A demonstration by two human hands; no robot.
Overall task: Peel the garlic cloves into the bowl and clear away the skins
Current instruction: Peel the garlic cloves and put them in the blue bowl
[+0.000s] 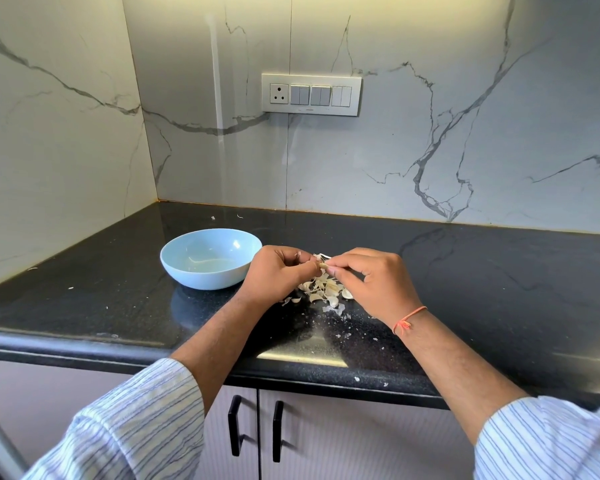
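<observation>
Head view shows the left hand (280, 271) and right hand (368, 282) pinching one garlic clove (323, 265) between fingertips, above the skins (323, 289). Bowl (211, 258) sits just left of the grip. Better to hold the clove steady and strip the skin downward onto the pile.

Countertop (465, 271): black speckled stone, polished, glossy, reflecting the wall. Backsplash (395, 168): white marble-look panels, grey veins, smooth with a soft sheen. Bowl (187, 268): pale blue, smooth, glossy. Garlic skins (323, 289): thin, papery, dry. Cabinet handles (235, 429): black, matt. Sleeves (146, 427): striped woven cloth
</observation>
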